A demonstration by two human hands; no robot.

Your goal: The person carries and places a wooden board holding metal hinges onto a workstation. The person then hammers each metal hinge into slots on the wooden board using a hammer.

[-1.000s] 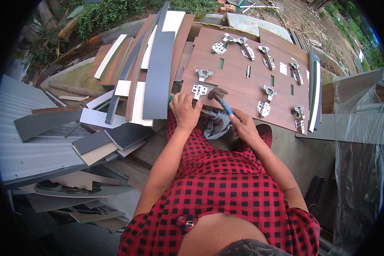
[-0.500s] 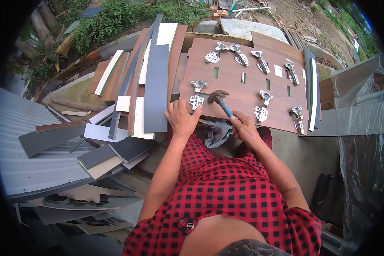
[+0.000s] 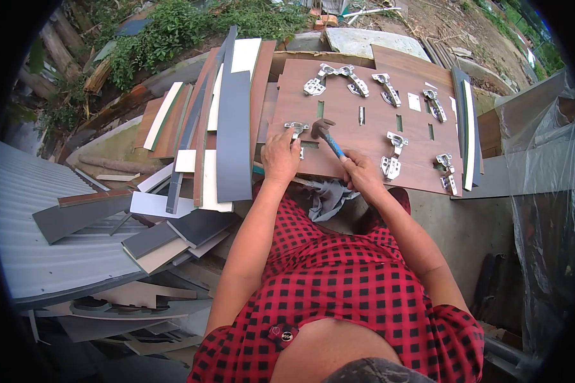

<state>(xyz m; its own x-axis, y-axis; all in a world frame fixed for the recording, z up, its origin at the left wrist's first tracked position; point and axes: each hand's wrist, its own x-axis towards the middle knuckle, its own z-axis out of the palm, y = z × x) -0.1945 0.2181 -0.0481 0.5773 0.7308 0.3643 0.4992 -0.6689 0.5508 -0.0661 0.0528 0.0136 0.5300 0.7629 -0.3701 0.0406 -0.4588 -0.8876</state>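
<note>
My right hand (image 3: 362,172) is closed round the blue handle of a claw hammer (image 3: 329,138), whose dark head is just above the brown board (image 3: 348,150). My left hand (image 3: 280,157) rests at the board's left front part, its fingers on a metal hinge (image 3: 296,127) and partly covering it; whether they grip it is hard to see. Several more hinges lie on the board, among them one near the front (image 3: 393,155) and one at the right front corner (image 3: 446,173). A small metal cylinder (image 3: 361,115) sits in a slot near the board's middle.
Long grey, white and brown strips (image 3: 234,137) are stacked left of the board. Offcuts (image 3: 156,246) and a corrugated sheet (image 3: 57,223) lie farther left. Clear plastic sheeting (image 3: 540,210) hangs at the right. A grey cloth (image 3: 329,199) is below the board's front edge.
My left hand has moved forward from the hinge's base plate towards its upper part. The hammer remains in my right hand, its head slightly farther forward. The camera view has shifted a little.
</note>
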